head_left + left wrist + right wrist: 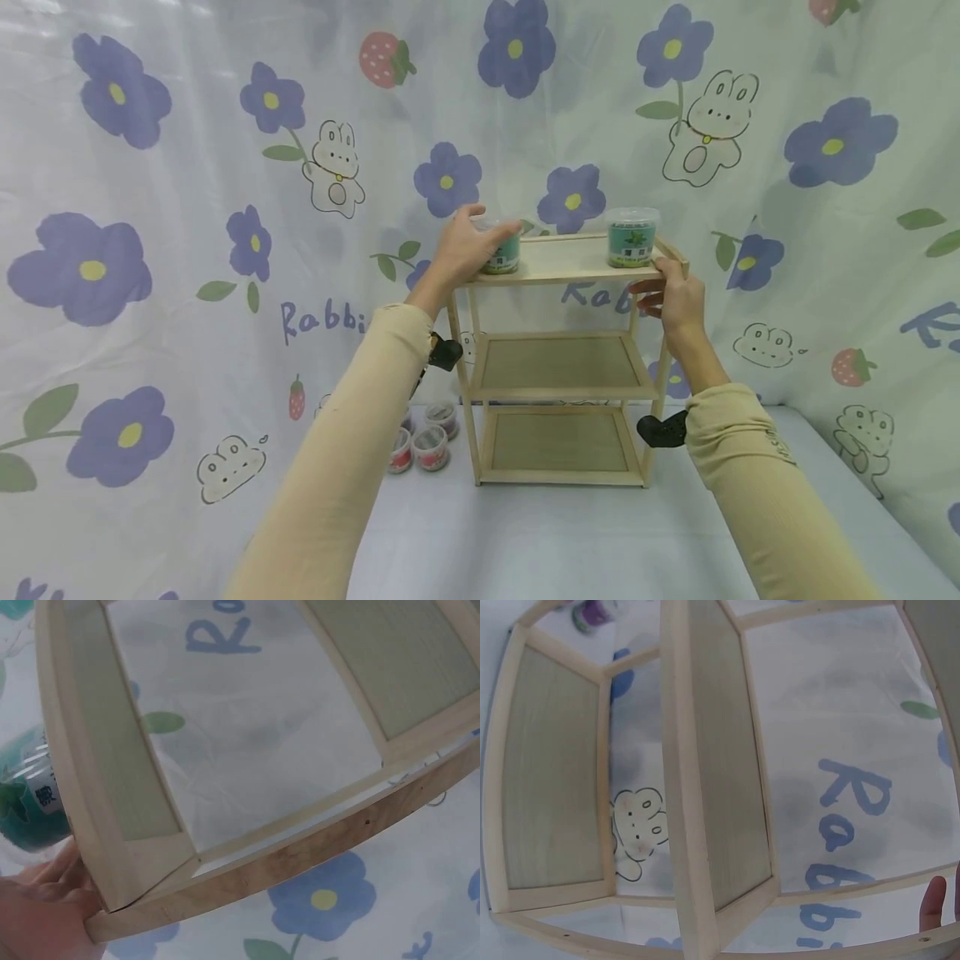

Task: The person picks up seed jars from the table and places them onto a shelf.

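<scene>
Rack (555, 364), 2 green tubs (632, 242) atop; L hand (467, 246) grips left tub (506, 258), R hand (682, 307) rack corner; red-label tubs (431, 450) remain off-rack.

Curtained booth, seemingly: rabbit-and-flower sheeting (457, 108) around white tabletop (547, 533).

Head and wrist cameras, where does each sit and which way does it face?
Head: head-worn, facing forward and down at the wooden shelf; left hand, right hand and sleeves show.
Left wrist: worn there, facing the shelf and a green tub; part of that hand shows.
Right wrist: worn there, facing into the shelf; only fingers show.
Both wrist views share the shelf.
</scene>
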Motion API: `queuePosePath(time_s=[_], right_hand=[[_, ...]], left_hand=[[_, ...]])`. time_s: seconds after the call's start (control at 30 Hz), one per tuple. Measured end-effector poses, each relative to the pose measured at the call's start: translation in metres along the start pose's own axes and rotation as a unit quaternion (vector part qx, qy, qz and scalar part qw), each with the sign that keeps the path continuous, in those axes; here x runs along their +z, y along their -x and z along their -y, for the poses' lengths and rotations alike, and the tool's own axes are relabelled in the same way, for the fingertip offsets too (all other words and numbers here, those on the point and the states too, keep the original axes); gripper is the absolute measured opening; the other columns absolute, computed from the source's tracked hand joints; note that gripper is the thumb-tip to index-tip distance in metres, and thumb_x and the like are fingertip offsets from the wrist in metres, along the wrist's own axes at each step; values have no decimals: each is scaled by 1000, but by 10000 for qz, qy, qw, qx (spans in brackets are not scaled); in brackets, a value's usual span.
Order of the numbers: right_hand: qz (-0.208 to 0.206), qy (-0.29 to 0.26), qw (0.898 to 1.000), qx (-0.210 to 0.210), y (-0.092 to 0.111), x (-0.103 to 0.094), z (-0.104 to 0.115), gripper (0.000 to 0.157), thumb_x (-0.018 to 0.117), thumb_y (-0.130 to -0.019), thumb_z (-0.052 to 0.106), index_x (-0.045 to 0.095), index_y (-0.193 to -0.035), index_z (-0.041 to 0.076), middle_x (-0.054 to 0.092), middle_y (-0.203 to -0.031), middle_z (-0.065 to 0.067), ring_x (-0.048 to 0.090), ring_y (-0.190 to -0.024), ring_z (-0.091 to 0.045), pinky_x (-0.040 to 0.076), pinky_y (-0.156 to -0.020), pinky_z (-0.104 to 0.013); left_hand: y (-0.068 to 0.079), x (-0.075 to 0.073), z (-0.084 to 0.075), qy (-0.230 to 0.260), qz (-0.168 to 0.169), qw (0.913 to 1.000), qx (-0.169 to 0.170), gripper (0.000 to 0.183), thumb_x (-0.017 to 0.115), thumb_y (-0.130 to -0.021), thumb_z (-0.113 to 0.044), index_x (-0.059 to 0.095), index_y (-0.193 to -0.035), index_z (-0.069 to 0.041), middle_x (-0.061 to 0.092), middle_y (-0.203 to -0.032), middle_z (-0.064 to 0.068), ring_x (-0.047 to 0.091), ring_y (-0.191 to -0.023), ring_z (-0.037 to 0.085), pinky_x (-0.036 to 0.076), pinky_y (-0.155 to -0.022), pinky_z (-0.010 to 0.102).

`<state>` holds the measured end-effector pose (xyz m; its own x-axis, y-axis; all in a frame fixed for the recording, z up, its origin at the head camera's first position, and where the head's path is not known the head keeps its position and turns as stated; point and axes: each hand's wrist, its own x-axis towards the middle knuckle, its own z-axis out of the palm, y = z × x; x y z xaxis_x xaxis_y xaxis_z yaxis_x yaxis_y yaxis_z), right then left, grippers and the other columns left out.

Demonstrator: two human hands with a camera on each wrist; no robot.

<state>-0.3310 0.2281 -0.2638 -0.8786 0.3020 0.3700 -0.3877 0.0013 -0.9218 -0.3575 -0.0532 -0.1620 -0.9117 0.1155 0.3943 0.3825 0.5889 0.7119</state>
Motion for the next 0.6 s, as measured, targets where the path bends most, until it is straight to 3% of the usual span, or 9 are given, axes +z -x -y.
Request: queuePosePath(time_s=[0.23,0.4,0.6], right_hand=[[-39,130,9999,-92,-2,-2,-4,40,41,-100,39,71,-78,24,71,-65,10,62,-57,-13,49,-56,-23],[14,70,9999,-82,-2,-2,-3,40,42,-100,40,71,-79,23,71,-66,9,62,-58,-13,49,-56,-23],[42,94,9999,-84,-2,-2,-2,40,41,-100,40,70,-80,22,71,-67,10,61,-58,-13,49,-57,-23]], left_hand=[[2,-3,1,320,-46,9993,187,86,62,-89,-60,30,-154,-13,40,-153,14,43,-137,26,40,-110,40],[9,-12,4,534,-157,9963,659,74,60,-94,-51,34,-151,-12,48,-147,12,46,-134,26,43,-107,40],[20,-27,20,573,-458,9937,847,66,62,-94,-45,42,-147,-11,56,-139,10,51,-130,25,44,-106,42]])
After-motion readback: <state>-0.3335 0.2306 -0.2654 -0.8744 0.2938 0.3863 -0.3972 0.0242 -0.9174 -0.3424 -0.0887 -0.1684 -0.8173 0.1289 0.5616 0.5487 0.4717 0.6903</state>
